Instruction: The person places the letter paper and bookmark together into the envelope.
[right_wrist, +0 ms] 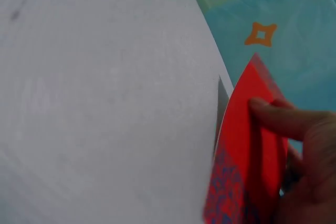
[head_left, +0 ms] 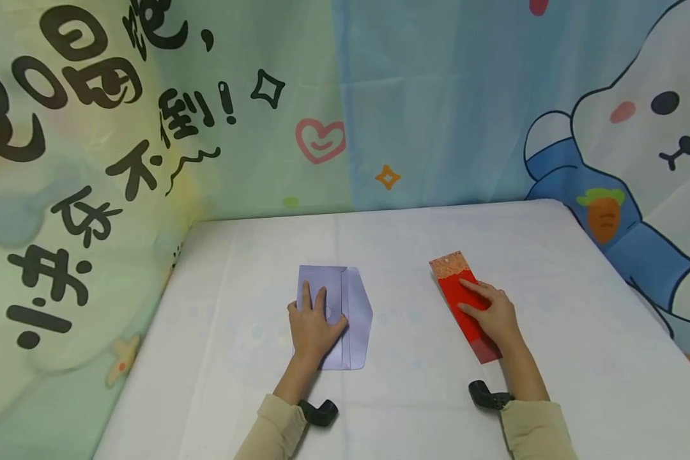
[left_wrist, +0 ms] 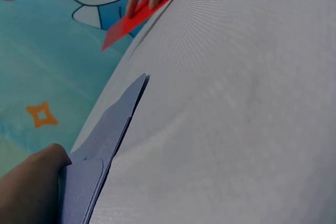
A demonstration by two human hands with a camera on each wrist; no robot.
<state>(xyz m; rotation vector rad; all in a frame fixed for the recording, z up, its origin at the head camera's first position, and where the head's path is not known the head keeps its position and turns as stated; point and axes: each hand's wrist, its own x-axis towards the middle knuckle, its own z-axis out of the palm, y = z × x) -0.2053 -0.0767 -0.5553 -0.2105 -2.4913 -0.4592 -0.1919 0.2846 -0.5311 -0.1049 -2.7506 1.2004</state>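
one hand (head_left: 497, 314) holds red packet (head_left: 455, 291), left hand (head_left: 313, 331) touches lavender envelope (head_left: 337, 295).

In the head view, the left hand (head_left: 315, 329) covers part of the purple envelope (head_left: 335, 297), and the right hand (head_left: 497, 316) hides part of the red envelope's (head_left: 455, 294) right edge. Its gold pattern is too small to make out. The bottom edge cuts off both sleeves (head_left: 273, 428) and the bench (head_left: 408, 415). The left wrist view crops the purple envelope below and the red 1 above. In the right wrist view, the red envelope's patterned end is blurred and cropped.
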